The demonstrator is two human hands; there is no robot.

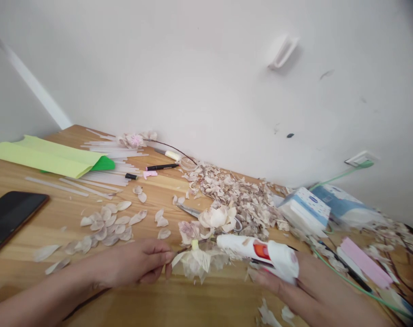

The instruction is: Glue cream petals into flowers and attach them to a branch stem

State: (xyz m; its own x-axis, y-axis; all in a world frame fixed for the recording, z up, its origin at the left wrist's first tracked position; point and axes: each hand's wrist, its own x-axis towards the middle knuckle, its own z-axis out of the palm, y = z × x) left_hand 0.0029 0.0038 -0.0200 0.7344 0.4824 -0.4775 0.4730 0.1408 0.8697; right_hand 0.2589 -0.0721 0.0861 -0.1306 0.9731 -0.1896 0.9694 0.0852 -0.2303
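Observation:
My left hand (148,262) pinches a thin dark stem that bears a pale flower made of dried petals (198,263), with a small yellow piece at its base. In my right hand (305,290) is a white glue gun (261,250) with an orange-red patch, fingers wrapped round its handle. Its nozzle points left, close beside the flower; I cannot tell whether they touch. Just behind lies another pale flower head (216,220) on the table, partly over a pair of scissors (189,210). Loose petals (107,222) are spread near my left hand.
A large heap of dried petals (237,195) runs along the wall. White glue sticks (114,159), green paper (53,156) and a phone (16,218) are at left. A tissue pack (305,209), a green cord (346,284) and pink paper (365,263) are at right.

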